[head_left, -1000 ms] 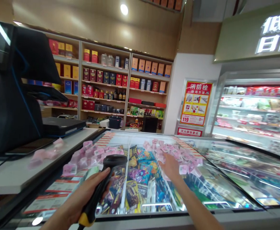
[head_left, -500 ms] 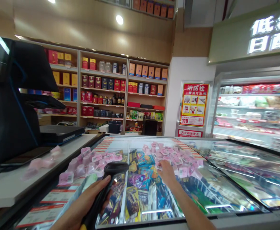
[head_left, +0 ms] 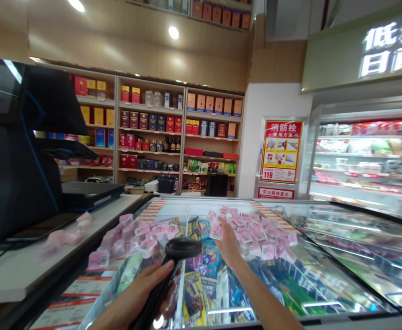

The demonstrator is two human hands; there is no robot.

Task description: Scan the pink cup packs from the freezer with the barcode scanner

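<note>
My left hand (head_left: pixel 154 279) is wrapped round the handle of a black handheld barcode scanner (head_left: pixel 183 248), its head tilted up and to the right. In the fingers of my right hand (head_left: pixel 229 240) is a small pink cup (head_left: pixel 216 232), its barcode label turned towards me. Many like it lie on the glass freezer top: a pile of pink cups (head_left: pixel 256 229) just right of that hand, and another group of pink cups (head_left: pixel 128 236) to the left, beyond the scanner.
Through the freezer's glass lid (head_left: pixel 201 206) colourful ice cream packs (head_left: pixel 194 293) show. On the left, a counter (head_left: pixel 19 279) bears a black checkout machine (head_left: pixel 12 160) and several pink cups (head_left: pixel 63 238). Shelves of boxes (head_left: pixel 149 121) stand behind; a lit chiller (head_left: pixel 366 160) is at right.
My right hand has moved left from the right pile with a pink cup. The scanner in my left hand has shifted right and slightly down, closer to that cup.
</note>
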